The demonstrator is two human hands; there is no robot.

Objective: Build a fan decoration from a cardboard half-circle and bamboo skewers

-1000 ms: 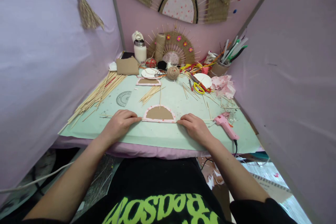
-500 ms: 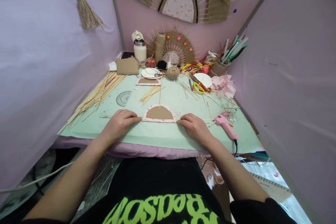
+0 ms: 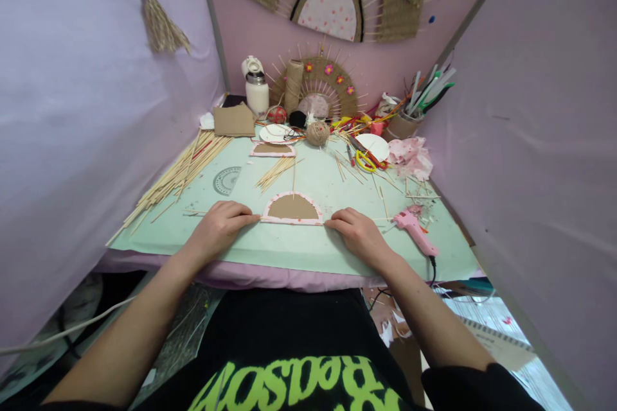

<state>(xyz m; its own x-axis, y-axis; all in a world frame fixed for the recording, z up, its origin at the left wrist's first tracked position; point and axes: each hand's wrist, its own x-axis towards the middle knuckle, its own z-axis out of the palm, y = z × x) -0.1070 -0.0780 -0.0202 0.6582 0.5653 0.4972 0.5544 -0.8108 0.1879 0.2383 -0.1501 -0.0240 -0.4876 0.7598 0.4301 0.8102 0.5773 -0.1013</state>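
Note:
A half-round cardboard piece [image 3: 293, 208] with a pink patterned rim lies flat on the table in front of me. One thin bamboo stick [image 3: 294, 176] stands out from the top of its arc. My left hand [image 3: 224, 226] is closed at the left corner, pinching a stick that runs along the straight edge and shows again beyond the fingers. At the right corner my right hand [image 3: 354, 231] pinches too, with a stick end reaching out past it towards the pink glue gun [image 3: 415, 232]. Whether the stick is one length behind both hands is hard to see.
Long bamboo sticks [image 3: 176, 173] lie at the left, near a clear protractor [image 3: 226, 180]. Shorter sticks [image 3: 274, 174] and a second half-round piece [image 3: 272, 150] lie beyond. Yellow-handled scissors [image 3: 365, 161], a twine ball [image 3: 317, 133] and a white bottle [image 3: 257, 93] are at the back.

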